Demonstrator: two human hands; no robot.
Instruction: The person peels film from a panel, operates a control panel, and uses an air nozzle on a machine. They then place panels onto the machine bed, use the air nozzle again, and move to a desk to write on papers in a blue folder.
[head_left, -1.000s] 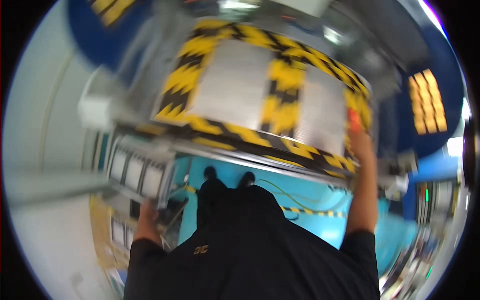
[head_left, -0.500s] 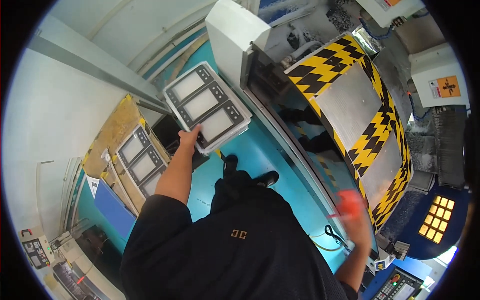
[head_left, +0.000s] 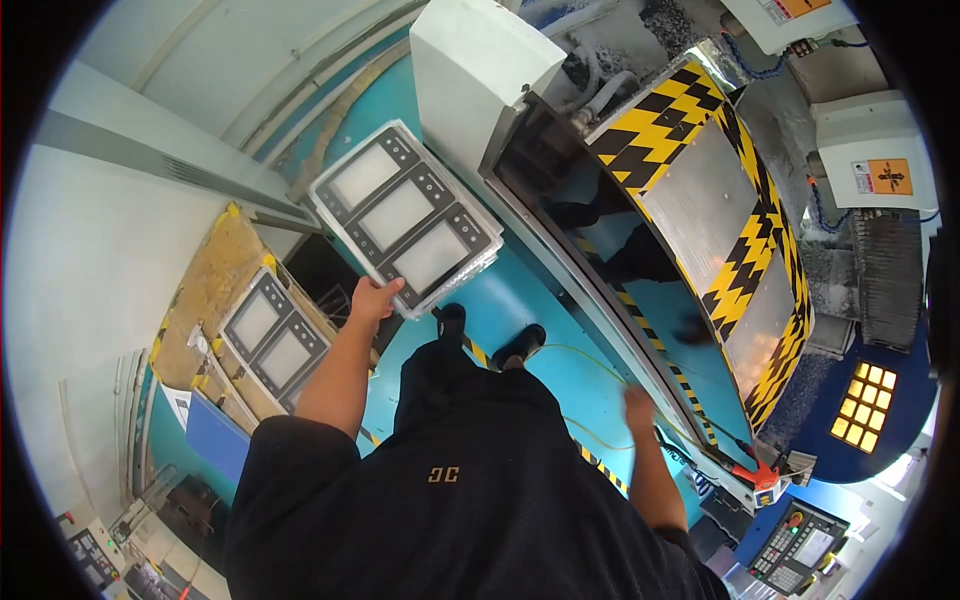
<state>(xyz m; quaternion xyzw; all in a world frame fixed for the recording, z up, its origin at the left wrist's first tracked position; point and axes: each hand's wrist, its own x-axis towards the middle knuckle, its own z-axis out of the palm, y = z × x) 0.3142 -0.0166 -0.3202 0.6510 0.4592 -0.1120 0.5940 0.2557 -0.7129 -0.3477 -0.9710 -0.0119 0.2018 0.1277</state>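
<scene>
My left hand (head_left: 378,300) grips the near corner of a stack of flat framed panels (head_left: 408,205), thumb on top and fingers underneath. The top sheet has three pale windows in black borders with small round markings. My right hand (head_left: 640,408) is raised beside the machine's long metal sill, apart from it. No object shows in it, and its fingers are foreshortened and blurred. A red air blow gun (head_left: 758,474) rests at the near end of the sill, beyond my right hand, with a thin yellow hose (head_left: 590,432) near it.
To the left, a worn wooden bench (head_left: 205,285) carries another windowed panel (head_left: 270,335) and a round dial gauge (head_left: 200,343). On the right stand a dark machine door (head_left: 600,230) and a cover with yellow-black tape (head_left: 745,270). A control panel (head_left: 797,550) is at lower right.
My right hand has let go of the red blow gun, now lying by the sill's end, and moved back toward my body. My left hand keeps its grip on the stack.
</scene>
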